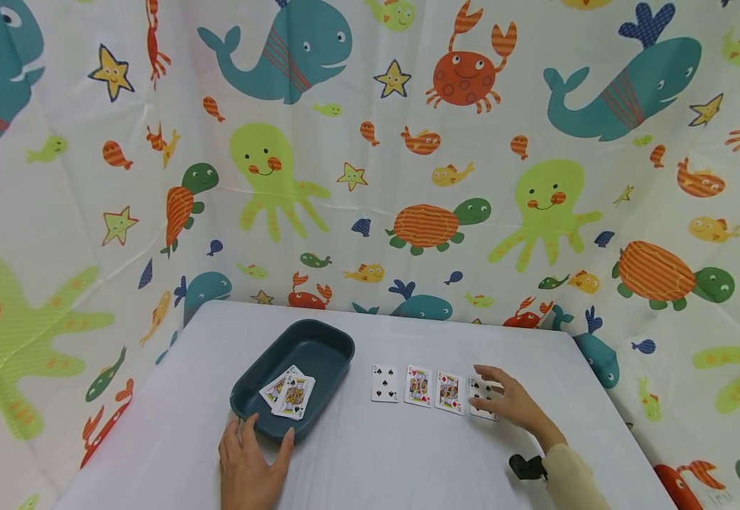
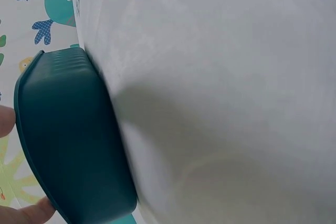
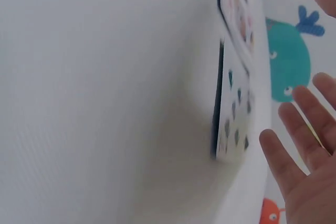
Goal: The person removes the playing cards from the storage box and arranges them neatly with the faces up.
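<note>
A dark teal tray (image 1: 334, 340) stands on the left part of the table with a few face cards (image 1: 295, 398) overlapping inside it. My left hand (image 1: 251, 460) touches the tray's near end with its fingertips; in the left wrist view they meet the rim. To the tray's right lies a row of face-up cards: a five of spades (image 1: 385, 383), a red-suit face card (image 1: 418, 387), another red face card (image 1: 450, 392) and a black-pip card (image 3: 234, 111). Above that last card hovers my right hand (image 1: 515, 405), fingers spread, holding nothing and partly covering it in the head view.
The white-covered table (image 1: 382, 467) meets a sea-animal curtain (image 1: 370, 142) at the back and sides. A small black object (image 1: 527, 467) is by the right sleeve (image 1: 570, 474).
</note>
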### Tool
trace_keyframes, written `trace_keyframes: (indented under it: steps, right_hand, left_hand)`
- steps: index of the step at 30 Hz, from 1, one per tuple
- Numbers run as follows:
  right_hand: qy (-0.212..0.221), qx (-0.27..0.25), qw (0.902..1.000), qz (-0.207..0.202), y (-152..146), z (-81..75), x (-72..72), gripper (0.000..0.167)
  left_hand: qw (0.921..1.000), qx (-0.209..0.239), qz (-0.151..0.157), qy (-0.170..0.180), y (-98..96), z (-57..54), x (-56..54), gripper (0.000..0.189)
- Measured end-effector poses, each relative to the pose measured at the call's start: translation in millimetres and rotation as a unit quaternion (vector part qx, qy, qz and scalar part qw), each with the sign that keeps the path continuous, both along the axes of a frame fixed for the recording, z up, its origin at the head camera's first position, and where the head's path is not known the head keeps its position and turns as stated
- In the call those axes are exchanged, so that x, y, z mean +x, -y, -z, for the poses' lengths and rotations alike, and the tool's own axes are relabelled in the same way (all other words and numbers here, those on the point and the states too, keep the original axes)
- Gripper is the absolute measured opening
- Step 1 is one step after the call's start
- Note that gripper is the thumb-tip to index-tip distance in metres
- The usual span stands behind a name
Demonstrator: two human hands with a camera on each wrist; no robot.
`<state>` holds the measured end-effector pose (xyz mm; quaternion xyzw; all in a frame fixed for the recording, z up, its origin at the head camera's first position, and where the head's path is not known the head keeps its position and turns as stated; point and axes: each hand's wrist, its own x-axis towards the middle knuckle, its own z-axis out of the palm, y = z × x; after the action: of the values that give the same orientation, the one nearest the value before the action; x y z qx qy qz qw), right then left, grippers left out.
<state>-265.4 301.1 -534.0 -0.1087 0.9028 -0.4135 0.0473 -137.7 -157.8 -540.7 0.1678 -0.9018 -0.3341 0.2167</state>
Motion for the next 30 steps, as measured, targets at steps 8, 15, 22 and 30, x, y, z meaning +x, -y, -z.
trace_keyframes:
  steps: [8, 15, 22, 30]
  right_hand:
    - [-0.032, -0.080, 0.9962, -0.006, 36, 0.3, 12.5, 0.075]
    - [-0.058, -0.124, 0.9905, -0.016, 65, -0.9, 15.3, 0.071]
    - [-0.065, -0.178, 0.9813, -0.030, 95, -3.6, 16.3, 0.071]
    - [-0.081, -0.237, 0.9661, -0.064, 134, -10.0, 14.5, 0.072]
  left_hand:
    - [1.0000, 0.002, 0.001, -0.001, 0.3, -0.5, -0.5, 0.076]
    - [0.9999, 0.002, 0.002, -0.011, 1.3, 1.4, -0.7, 0.075]
    - [0.9997, -0.003, 0.007, -0.024, 1.5, 2.0, -0.2, 0.075]
    - [0.9998, -0.003, 0.009, -0.018, 0.8, 2.5, 0.6, 0.075]
